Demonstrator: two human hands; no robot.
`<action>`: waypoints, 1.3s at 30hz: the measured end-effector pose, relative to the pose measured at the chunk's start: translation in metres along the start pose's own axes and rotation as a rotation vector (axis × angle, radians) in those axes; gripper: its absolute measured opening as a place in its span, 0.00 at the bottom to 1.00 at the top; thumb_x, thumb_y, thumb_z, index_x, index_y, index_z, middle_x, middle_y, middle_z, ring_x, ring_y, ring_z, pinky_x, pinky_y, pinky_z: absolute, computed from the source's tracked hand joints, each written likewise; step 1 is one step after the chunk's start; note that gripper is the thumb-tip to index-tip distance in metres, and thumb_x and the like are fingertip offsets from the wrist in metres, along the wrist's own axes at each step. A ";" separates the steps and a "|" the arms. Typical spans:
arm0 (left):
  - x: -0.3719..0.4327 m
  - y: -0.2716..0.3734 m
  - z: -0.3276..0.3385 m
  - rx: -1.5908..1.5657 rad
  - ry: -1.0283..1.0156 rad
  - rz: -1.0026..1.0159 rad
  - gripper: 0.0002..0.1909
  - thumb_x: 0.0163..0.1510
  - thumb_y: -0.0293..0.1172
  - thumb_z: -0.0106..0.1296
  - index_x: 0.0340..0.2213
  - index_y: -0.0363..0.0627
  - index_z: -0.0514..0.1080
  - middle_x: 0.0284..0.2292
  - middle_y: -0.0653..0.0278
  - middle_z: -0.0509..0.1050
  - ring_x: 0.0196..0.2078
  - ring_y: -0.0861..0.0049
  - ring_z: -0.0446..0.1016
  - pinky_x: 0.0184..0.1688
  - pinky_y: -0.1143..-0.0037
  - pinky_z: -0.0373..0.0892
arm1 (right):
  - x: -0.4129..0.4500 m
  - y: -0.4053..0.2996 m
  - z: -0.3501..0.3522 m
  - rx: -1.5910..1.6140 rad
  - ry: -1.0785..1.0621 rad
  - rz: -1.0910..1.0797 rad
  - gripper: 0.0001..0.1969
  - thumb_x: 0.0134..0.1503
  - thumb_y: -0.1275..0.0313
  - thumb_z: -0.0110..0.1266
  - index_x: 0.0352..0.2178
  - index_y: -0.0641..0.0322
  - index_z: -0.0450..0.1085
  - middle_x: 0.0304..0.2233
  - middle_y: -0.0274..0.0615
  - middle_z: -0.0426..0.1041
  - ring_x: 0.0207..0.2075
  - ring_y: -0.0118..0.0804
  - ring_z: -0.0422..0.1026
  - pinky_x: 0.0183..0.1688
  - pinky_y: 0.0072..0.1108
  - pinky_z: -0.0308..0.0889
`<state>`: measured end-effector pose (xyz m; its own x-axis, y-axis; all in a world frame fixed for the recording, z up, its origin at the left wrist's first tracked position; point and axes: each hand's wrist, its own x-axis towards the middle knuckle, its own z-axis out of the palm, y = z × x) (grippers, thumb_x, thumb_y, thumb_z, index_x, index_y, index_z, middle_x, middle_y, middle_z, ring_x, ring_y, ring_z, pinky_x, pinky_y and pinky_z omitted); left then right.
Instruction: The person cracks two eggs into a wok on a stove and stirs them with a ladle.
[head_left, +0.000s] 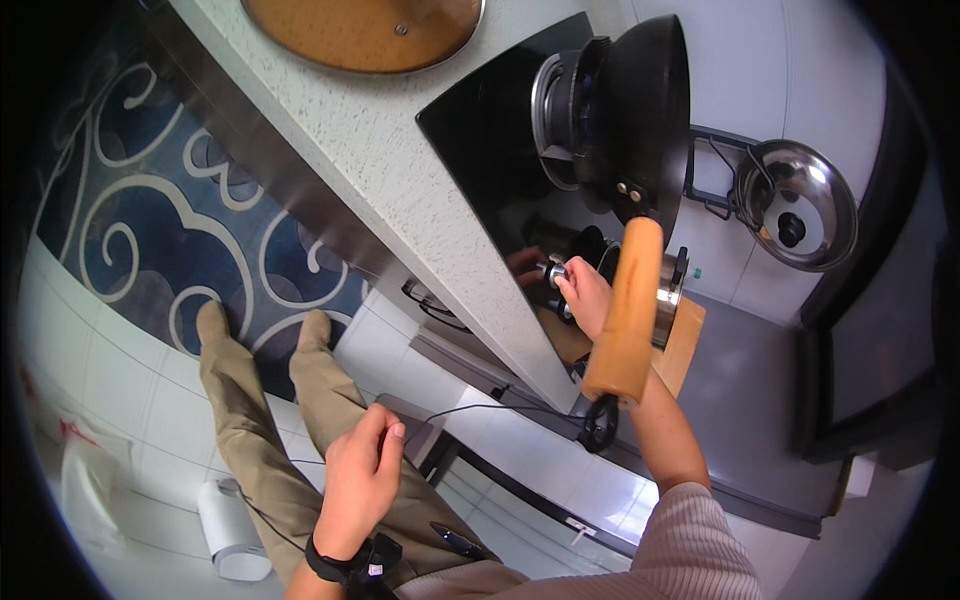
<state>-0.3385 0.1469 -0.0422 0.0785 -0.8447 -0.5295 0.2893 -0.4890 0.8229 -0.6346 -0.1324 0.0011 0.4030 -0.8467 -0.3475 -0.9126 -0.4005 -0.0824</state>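
My right hand (587, 296) grips a silver-and-black control knob (556, 274) on the black glass gas cooktop (487, 127). A second knob (564, 309) sits just beside it. Over my right forearm juts the wooden handle (624, 307) of a black wok (637, 112), which rests on the burner (551, 112) and hides part of the wrist. My left hand (360, 469) hangs in front of my legs, fingers curled in a loose fist. A thin black cable (487, 406) runs to that fist and seems to pass behind it.
An amber glass lid (367, 30) lies on the speckled counter (322, 112). Past the wok handle are a steel pot (667, 296) and a wooden board (686, 337). A lid with a black knob (799, 206) hangs in a wall rack (712, 169). A patterned mat (172, 217) covers the floor.
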 end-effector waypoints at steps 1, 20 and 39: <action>-0.006 -0.004 -0.003 0.037 0.011 0.011 0.09 0.56 0.29 0.47 0.24 0.39 0.63 0.15 0.52 0.63 0.18 0.54 0.63 0.22 0.64 0.58 | 0.001 -0.013 0.001 -0.040 -0.041 0.078 0.15 0.50 0.73 0.56 0.39 0.65 0.65 0.37 0.51 0.69 0.43 0.52 0.69 0.43 0.32 0.66; -0.086 0.154 0.038 -0.602 -0.435 -0.105 0.21 0.63 0.42 0.36 0.49 0.38 0.63 0.48 0.56 0.70 0.49 0.70 0.69 0.52 0.72 0.64 | -0.184 -0.240 -0.061 0.459 0.583 -0.292 0.20 0.55 0.73 0.49 0.50 0.61 0.64 0.48 0.47 0.68 0.52 0.48 0.66 0.56 0.35 0.59; -0.211 0.403 0.278 0.259 -0.933 1.135 0.14 0.55 0.42 0.50 0.21 0.51 0.63 0.21 0.67 0.64 0.20 0.73 0.61 0.17 0.68 0.54 | -0.436 -0.059 -0.329 0.911 1.022 -0.452 0.10 0.45 0.73 0.53 0.29 0.59 0.61 0.22 0.38 0.67 0.20 0.35 0.67 0.22 0.27 0.62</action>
<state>-0.5038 0.0678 0.4583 -0.5118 -0.5744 0.6388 0.3125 0.5682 0.7613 -0.7333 0.1453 0.4648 0.1803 -0.7418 0.6459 -0.2643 -0.6691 -0.6946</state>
